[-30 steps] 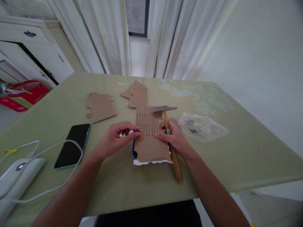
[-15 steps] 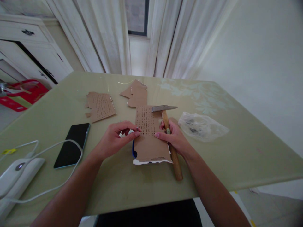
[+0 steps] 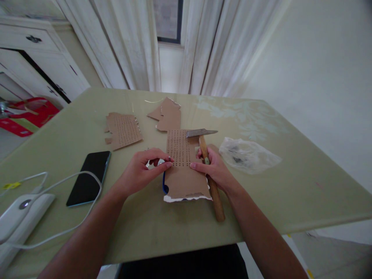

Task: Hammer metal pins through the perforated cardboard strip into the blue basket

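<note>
A brown cardboard sheet punched with rows of small holes lies in front of me, its near edge torn and white. Something blue shows under its left side. My left hand is at the sheet's left edge, thumb and forefinger pinched around a tiny dark thing too small to name. Wrapped around a hammer's wooden handle is my right hand, its thumb pressing on the cardboard beside the holes. The hammer's metal head rests over the sheet's far right corner.
Another holed cardboard piece lies at the back left, with torn cardboard scraps behind the sheet. To the right sits a clear plastic bag with small dark contents. A phone, a white cable and a white power strip occupy the left.
</note>
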A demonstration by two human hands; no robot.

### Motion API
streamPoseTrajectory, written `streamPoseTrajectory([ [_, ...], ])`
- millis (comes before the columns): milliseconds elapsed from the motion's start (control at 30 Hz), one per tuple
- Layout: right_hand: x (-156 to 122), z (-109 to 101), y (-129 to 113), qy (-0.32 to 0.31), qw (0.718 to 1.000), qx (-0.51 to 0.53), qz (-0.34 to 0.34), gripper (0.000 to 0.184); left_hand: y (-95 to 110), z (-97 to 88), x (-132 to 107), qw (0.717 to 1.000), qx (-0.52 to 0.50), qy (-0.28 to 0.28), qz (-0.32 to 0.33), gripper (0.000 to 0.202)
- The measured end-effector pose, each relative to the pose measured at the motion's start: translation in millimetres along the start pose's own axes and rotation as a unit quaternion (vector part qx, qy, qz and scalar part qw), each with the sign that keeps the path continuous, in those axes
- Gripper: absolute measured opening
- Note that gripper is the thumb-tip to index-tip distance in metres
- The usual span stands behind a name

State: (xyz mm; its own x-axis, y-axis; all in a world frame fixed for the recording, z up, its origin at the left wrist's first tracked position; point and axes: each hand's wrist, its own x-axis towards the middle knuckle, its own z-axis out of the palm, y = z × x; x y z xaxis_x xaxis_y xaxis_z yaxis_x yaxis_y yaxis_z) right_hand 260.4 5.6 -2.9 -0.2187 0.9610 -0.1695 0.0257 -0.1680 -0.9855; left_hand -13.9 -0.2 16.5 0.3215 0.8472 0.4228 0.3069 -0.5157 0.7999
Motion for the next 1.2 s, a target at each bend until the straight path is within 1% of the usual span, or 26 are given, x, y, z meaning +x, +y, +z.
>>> streamPoseTrajectory([
  [167,0,0,-1,0.000,1.000,0.005,-0.001,0.060,1,-0.8,-1,0.999,0.024,0.004,0.038,0.005],
  [300,-1,1,-2,0.003,1.000,0.007,0.012,0.062,1,-1.5,-2,0.997,0.034,0.004,0.064,0.004],
  [533,-4,3,-9,-0.006,1.000,0.003,0.001,0.059,-2,0.7,-1,0.997,0.049,-0.006,0.052,0.005],
  [633,-6,3,-12,0.005,0.999,-0.029,-0.013,0.058,-4,1.7,0,0.998,0.047,-0.010,0.039,0.010],
  [700,-5,2,-12,0.015,0.998,-0.051,-0.025,0.053,-6,2.1,0,0.999,0.041,-0.016,0.032,0.012],
  [800,-6,-2,-13,0.027,0.996,-0.064,-0.057,0.049,-8,2.5,0,0.999,0.026,-0.024,0.037,0.011],
  [867,-11,-7,-20,0.037,0.993,-0.080,-0.083,0.049,-9,2.7,1,0.999,0.021,-0.025,0.041,0.011],
  [933,-21,-13,-35,0.038,0.986,-0.127,-0.104,0.047,-10,2.7,1,0.999,0.019,-0.026,0.037,0.011],
  [967,-28,-15,-46,0.032,0.979,-0.167,-0.112,0.047,-10,2.6,1,0.999,0.018,-0.027,0.035,0.011],
  [1000,-36,-16,-59,0.017,0.966,-0.227,-0.124,0.045,-9,2.4,1,0.999,0.016,-0.027,0.033,0.011],
  [1033,-44,-17,-72,0.003,0.944,-0.299,-0.142,0.043,-8,2.3,1,0.999,0.014,-0.027,0.032,0.011],
  [1100,-58,-13,-99,-0.030,0.876,-0.449,-0.177,0.037,-7,2.2,2,0.999,0.009,-0.025,0.028,0.011],
  [1133,-63,-9,-110,-0.033,0.845,-0.499,-0.187,0.034,-6,2.2,2,0.999,0.009,-0.024,0.025,0.012],
  [1167,-67,-4,-119,-0.034,0.826,-0.531,-0.187,0.032,-6,2.4,2,0.999,0.008,-0.023,0.023,0.012],
  [1200,-70,1,-125,-0.033,0.815,-0.547,-0.187,0.031,-6,2.6,3,1.000,0.007,-0.021,0.022,0.013],
])
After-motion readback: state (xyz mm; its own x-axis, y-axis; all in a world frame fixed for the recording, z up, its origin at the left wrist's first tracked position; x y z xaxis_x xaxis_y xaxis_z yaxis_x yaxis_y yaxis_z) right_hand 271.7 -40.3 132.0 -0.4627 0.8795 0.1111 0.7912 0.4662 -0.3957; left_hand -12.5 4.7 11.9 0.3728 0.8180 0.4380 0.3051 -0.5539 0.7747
